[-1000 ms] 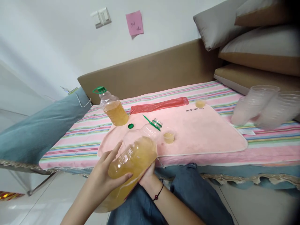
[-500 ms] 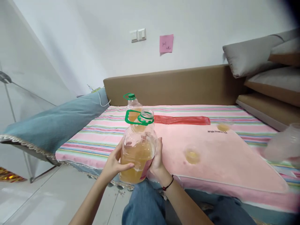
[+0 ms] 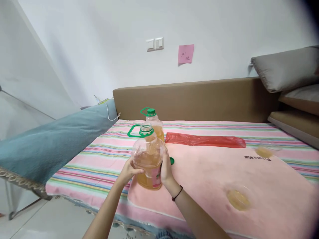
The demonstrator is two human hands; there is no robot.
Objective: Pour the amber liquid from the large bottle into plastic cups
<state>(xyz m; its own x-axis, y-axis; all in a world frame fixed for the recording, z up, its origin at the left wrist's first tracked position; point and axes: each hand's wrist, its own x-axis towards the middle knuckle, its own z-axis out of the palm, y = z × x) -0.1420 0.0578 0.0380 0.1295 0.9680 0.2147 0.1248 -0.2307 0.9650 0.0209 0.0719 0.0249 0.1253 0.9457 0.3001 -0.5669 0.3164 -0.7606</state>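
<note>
Between my two hands is a large clear plastic jug (image 3: 147,156) with an uncapped mouth and a green handle ring, partly filled with yellowish liquid. It stands upright at the left edge of the pink towel (image 3: 194,186). My left hand (image 3: 129,171) grips its left side, thumb across the front. My right hand (image 3: 166,166) wraps its right side, fingers partly hidden behind it. A green cap (image 3: 171,161) lies just right of the jug. Behind stands a second jug (image 3: 157,127) with its green cap on.
A red plastic bag (image 3: 204,140) lies flat behind the towel. Two clear cups hold yellowish liquid: a near cup (image 3: 238,199) and a far cup (image 3: 264,152). Striped cloth (image 3: 99,156) covers the sofa seat. A blue armrest (image 3: 62,129) rises left, grey cushions (image 3: 286,68) right.
Both hands have brought the open jug from over the sofa's front edge onto the towel, turning it more upright. The view has shifted, and the green cap now shows.
</note>
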